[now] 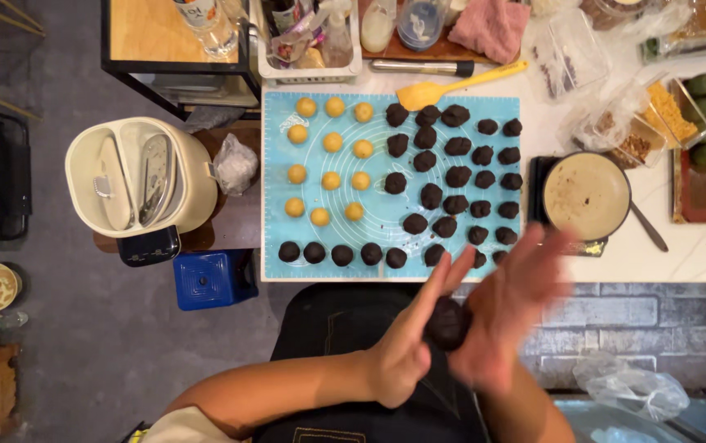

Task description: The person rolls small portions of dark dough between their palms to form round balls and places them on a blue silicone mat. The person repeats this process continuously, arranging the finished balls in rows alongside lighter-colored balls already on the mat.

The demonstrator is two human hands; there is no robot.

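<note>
**Dark ball between two palms, off the table edge**

Fingers (451, 275) of the left hand (402, 353) lie stretched and flat, not curled; those of the right hand (505, 324) are motion-blurred but also look spread. Between the two palms sits a dark dough ball (448, 322), pressed from both sides rather than pinched.

Head view: the ball is below the fingertips and nearer the body than the table (698, 254), over a dark apron. Beyond the fingertips lies a blue mat (279, 197) with rows of dark balls (456, 176) and yellow balls (330, 160); a round pan (587, 197) sits beyond the right fingers.

Risk, as I judge it: with open palms and no closing grip, the ball could slip out onto the lap or floor, or flatten under uneven pressure.

It looks nearly round, so no long axis or pointing direction can be told.
</note>
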